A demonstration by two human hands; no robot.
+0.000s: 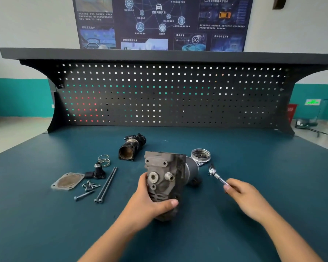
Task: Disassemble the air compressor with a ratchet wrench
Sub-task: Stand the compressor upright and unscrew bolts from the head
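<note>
The left hand (151,203) grips the compressor body (165,173) on the surface (45,214), likely steadying it. Just right of it, the right hand (242,195) pinches the ratchet wrench (216,175). Removed bolts (106,183) lie to its left.

Blue bench (45,224) carries bolts (106,184), spring (104,160), plate (67,181) (rust-stained), black housing (132,147), metal cap (200,155).

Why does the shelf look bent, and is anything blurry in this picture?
Head view: the wide-angle lens bows the dark metal shelf; the shiny chrome ratchet wrench in the right hand looks slightly smeared; lighting is soft, with faint shadows on the blue bench top.
</note>
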